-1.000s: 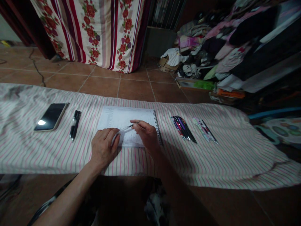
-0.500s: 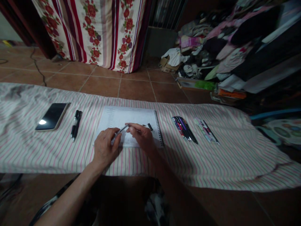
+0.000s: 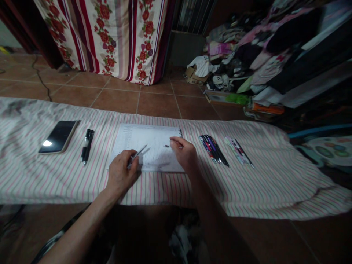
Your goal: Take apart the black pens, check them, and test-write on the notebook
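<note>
My left hand [image 3: 122, 169] rests on the lower left of an open spiral notebook [image 3: 156, 134]. Its thumb and fingers pinch a slim greyish pen [image 3: 141, 150], whose thin end points up and right over the page. At the notebook's right side, my right hand [image 3: 185, 154] has its fingers drawn together low on the paper. A small pale bit shows by its fingers, but what they grip is mostly hidden. Just left of those fingertips a tiny dark pen piece [image 3: 166, 146] lies on the page.
Left of the notebook lie black pens [image 3: 87, 146] and a phone [image 3: 59, 136]. To the right are a dark bundle of pens [image 3: 213, 150] and a lighter group of pens [image 3: 239, 152]. All rest on a striped cloth [image 3: 264, 190]. Clothes [image 3: 247, 55] are piled beyond.
My right hand has left the pen's tip and moved right, over the spot where a short dark piece lay. The left hand keeps the pen in nearly the same place.
</note>
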Available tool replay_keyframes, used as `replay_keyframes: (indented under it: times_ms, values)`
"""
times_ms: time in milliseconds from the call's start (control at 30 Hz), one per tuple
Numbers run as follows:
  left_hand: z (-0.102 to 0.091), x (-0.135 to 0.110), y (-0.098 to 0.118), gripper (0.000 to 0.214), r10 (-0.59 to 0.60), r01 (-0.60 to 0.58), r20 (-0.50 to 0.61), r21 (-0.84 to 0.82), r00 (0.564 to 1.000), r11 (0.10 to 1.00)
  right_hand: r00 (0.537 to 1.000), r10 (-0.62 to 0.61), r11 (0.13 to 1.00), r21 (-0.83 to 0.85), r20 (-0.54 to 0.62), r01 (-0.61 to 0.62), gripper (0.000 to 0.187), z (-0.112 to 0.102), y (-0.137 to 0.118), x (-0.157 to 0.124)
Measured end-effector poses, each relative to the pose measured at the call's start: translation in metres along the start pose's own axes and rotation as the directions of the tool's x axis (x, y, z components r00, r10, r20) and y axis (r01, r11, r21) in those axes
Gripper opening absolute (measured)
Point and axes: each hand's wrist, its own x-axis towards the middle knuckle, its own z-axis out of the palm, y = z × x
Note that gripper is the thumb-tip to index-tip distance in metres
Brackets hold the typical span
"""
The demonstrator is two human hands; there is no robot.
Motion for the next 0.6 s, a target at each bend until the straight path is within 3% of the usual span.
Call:
replay_keyframes:
  times_ms: [233,600]
  values:
    - [-0.001,0.001,0.002,0.017,0.009,-0.01,0.019,0.01,1.0,1.0,0.999,-0.031,0.935,-0.353,0.025,0.038,0.024,-0.015,0.013,0.001]
    - [0.006,-0.001,0.0,0.014,0.075,-0.075,0.021,-0.001,0.997,0.997,0.993,-0.067,0.885,-0.454,0.098,0.104,0.018,-0.006,0.02,-0.002]
